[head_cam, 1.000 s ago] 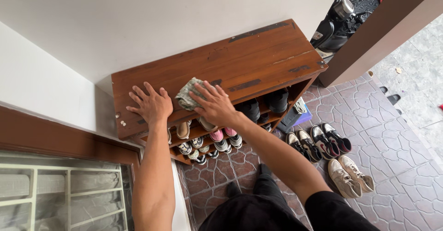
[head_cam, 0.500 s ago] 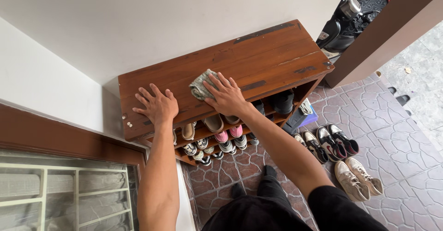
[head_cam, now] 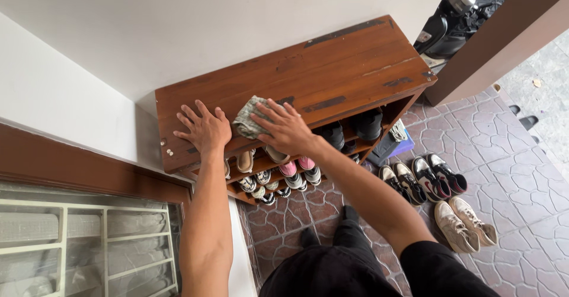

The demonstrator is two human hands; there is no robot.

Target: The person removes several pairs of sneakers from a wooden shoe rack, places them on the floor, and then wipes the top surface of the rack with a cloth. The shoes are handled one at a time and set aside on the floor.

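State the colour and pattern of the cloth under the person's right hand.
The cloth is grey-green and mottled, seen in the head view.

left hand flat, right hand splayed, arms outstretched

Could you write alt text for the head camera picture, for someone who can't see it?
Seen from above, a person's right hand presses a crumpled greyish cloth onto the top of a brown wooden shoe rack, while the left hand lies flat beside it. Shoes fill the shelves below, and more pairs sit on the reddish stone floor.
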